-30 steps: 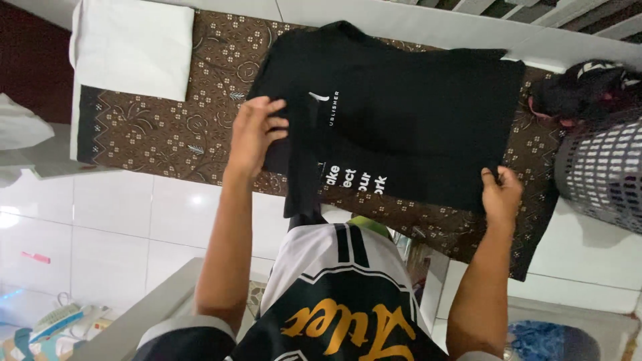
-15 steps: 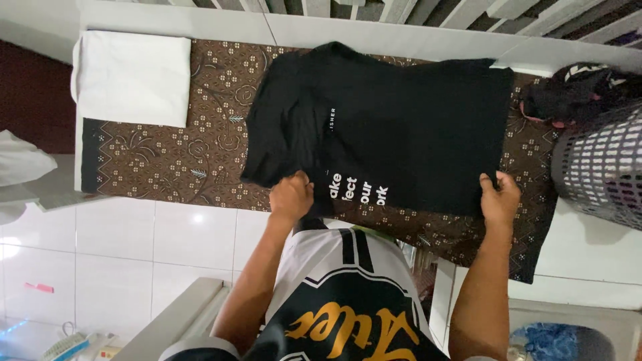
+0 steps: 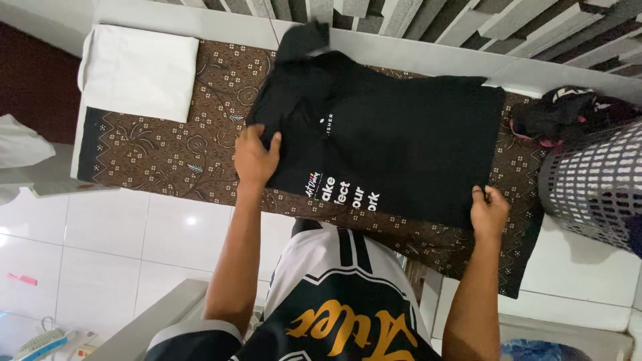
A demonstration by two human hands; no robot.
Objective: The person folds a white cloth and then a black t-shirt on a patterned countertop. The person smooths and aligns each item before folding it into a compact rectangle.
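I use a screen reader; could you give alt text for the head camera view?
A person's left hand presses on a black T-shirt spread over a brown patterned cloth, while the right hand holds its near corner. A folded white cloth lies left, a laundry basket right.

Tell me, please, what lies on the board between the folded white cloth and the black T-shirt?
In the head view, only the bare brown patterned cover shows between the white cloth and the black T-shirt.
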